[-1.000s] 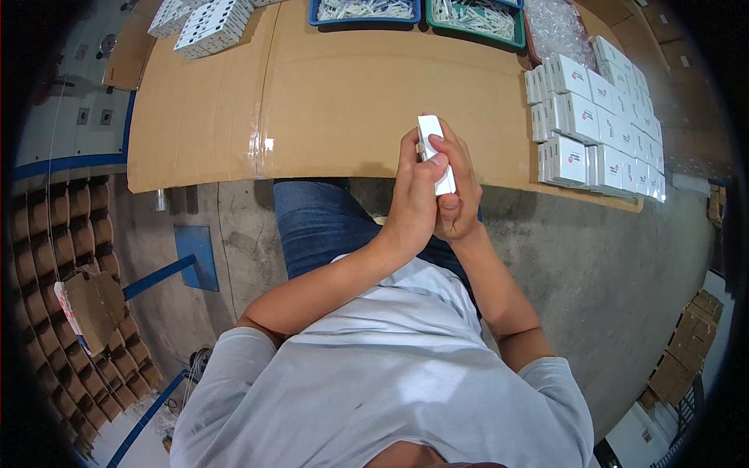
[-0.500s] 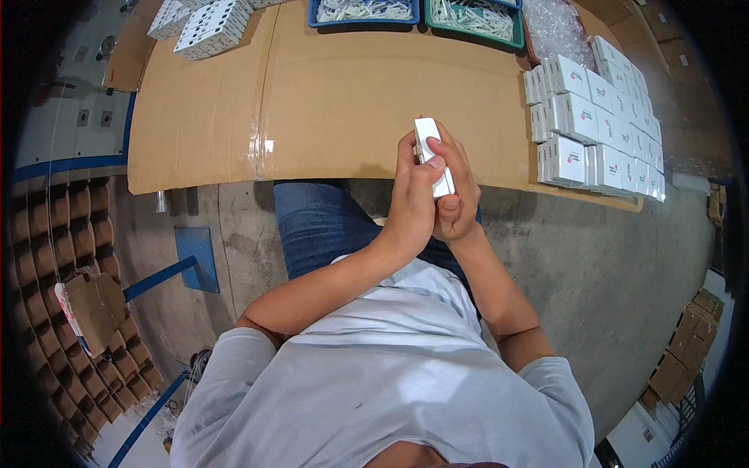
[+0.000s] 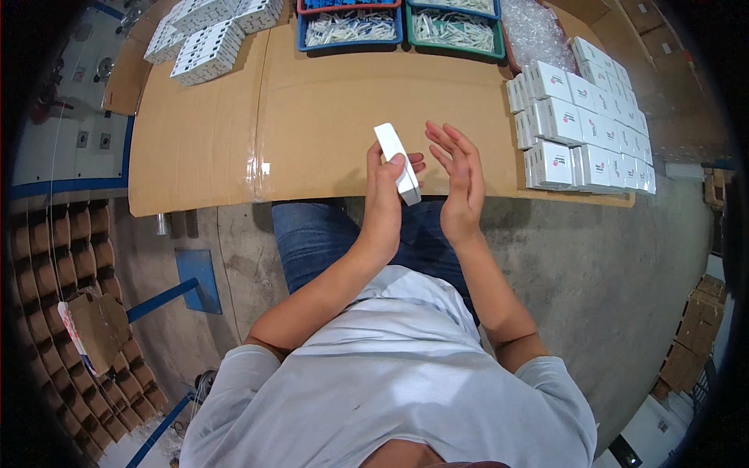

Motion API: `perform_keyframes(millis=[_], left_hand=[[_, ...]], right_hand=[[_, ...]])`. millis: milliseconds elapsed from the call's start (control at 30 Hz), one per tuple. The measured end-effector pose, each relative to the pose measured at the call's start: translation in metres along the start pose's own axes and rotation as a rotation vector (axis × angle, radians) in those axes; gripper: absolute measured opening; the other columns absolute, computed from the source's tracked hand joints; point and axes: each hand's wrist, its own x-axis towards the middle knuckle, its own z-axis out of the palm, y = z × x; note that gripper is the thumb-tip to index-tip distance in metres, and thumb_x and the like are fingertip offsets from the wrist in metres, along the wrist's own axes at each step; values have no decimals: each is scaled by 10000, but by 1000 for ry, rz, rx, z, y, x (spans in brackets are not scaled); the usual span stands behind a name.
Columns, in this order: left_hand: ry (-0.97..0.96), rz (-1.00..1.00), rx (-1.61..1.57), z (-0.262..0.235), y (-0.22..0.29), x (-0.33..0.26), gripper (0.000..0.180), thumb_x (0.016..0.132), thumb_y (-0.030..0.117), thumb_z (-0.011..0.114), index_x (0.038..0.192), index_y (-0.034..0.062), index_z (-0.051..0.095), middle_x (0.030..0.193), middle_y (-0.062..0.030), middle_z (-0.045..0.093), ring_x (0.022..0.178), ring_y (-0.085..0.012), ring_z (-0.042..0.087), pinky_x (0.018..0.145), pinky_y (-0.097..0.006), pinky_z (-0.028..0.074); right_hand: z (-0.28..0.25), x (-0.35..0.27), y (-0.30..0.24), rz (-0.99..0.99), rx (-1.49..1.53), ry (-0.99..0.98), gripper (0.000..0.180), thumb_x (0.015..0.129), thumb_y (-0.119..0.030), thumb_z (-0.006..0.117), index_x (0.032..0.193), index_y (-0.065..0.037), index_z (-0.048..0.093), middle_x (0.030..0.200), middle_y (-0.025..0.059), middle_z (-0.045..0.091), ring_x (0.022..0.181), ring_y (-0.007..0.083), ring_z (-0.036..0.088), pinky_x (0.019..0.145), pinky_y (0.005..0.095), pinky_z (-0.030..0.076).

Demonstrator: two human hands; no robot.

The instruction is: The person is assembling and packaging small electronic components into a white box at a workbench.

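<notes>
A slim white box [image 3: 397, 162] with plain faces is held up over the table's front edge. My left hand [image 3: 382, 199] grips it, thumb on the near face and fingers wrapped behind. To its right, my right hand [image 3: 462, 175] is apart from the box, its fingers stretched upward and holding nothing. On the table's right side stand stacked white boxes [image 3: 581, 125] with small printed marks, the nearest things to my right hand.
Cardboard [image 3: 335, 101] covers the tabletop. At the far side are a blue tray [image 3: 351, 48] and a green tray [image 3: 456, 53] of small white parts, beside clear plastic bags [image 3: 538, 31]. White blocks with dark holes [image 3: 209, 53] are stacked at far left.
My right hand has let go of the white box and moved off to the right, fingers opened. My left hand now holds the box alone, slightly further left.
</notes>
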Motion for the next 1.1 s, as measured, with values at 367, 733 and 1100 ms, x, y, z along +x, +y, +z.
perform_keyframes(millis=[367,733,1100], left_hand=[[-24,82,31,-3,-6,3,627,969,490,449,1477,139,343,1292,-106,510,1238,-207,507,1049,-351,391],[-37,64,43,-1,-6,2,643,966,473,455,1501,146,317,1324,-97,475,1246,-205,500,1033,-367,412],[-230,254,140,0,-4,-2,722,851,139,479,1508,61,190,1360,-171,394,1235,-261,465,1073,-374,381]], right_hand=[[-10,4,-5,263,-33,-100,339,1089,-239,418,1216,3,620,1147,76,641,958,128,612,844,286,519],[-8,5,3,384,11,-178,336,1082,-264,453,1198,-10,639,1077,52,680,889,103,623,784,259,514],[-12,14,-29,412,169,-222,381,1073,-308,474,1301,-19,572,1123,68,640,957,125,625,820,278,543]])
